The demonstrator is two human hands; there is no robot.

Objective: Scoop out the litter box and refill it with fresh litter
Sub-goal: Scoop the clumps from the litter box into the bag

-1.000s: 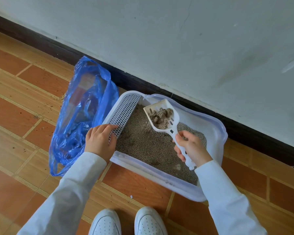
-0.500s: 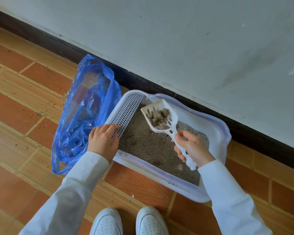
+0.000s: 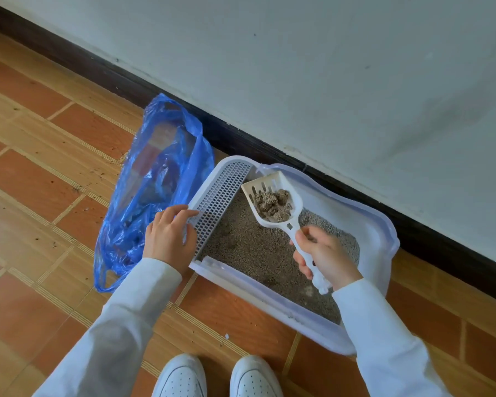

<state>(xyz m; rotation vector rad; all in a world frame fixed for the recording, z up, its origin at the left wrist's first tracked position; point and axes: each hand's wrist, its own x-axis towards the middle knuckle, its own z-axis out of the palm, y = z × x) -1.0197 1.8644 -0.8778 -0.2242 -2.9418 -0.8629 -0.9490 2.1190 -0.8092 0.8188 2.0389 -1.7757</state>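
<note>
Since the earlier frame the scoop (image 3: 272,200) is staying raised above the litter, and the left grip has slid a little toward the bag. The blue bag (image 3: 155,190) is lying on the floor just left of the left grip (image 3: 168,239), whose relaxed fingers are resting on the grid edge of the litter box (image 3: 378,233). The right grip (image 3: 324,257) is curling around the scoop handle; the clumps (image 3: 272,204) are sitting in the scoop, up and left of it.
</note>
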